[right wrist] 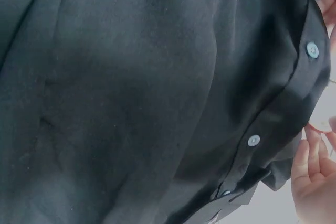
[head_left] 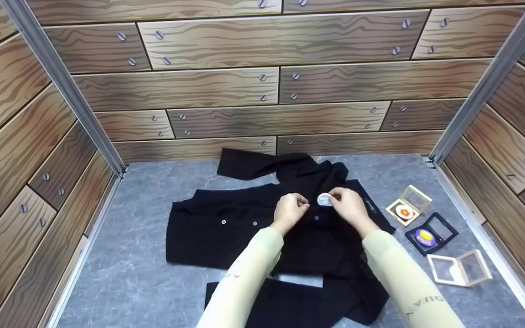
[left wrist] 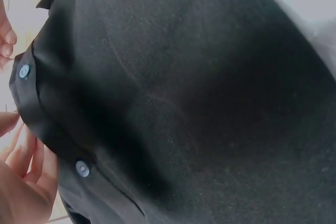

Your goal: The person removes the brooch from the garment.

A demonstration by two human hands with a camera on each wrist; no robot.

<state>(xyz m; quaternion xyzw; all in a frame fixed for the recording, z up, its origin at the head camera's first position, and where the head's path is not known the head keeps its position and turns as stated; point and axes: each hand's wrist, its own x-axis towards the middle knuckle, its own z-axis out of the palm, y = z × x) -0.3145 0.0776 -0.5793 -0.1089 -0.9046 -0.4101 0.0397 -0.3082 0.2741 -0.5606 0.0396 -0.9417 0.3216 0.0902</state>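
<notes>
A black buttoned shirt (head_left: 226,241) lies spread on the grey surface, its row of pale buttons (head_left: 255,223) running sideways. Above its middle my right hand (head_left: 349,206) pinches a round pin-back badge (head_left: 323,199) by its edge, with the white back showing. My left hand (head_left: 291,210) is just left of the badge over the shirt front, fingers curled and thumb near the index fingertip; I cannot tell if something thin is between them. In the left wrist view the left hand (left wrist: 29,182) appears beside the button placket (left wrist: 44,124). The right wrist view shows the badge (right wrist: 321,116) partly, at the fingertips.
To the right stand several open cases: a gold one (head_left: 415,196) with a red-and-white badge, a black one (head_left: 447,228) with a purple-and-yellow badge, and a pale one (head_left: 471,284). One sleeve (head_left: 246,164) reaches toward the wood-patterned back wall (head_left: 226,86). Side walls enclose the surface.
</notes>
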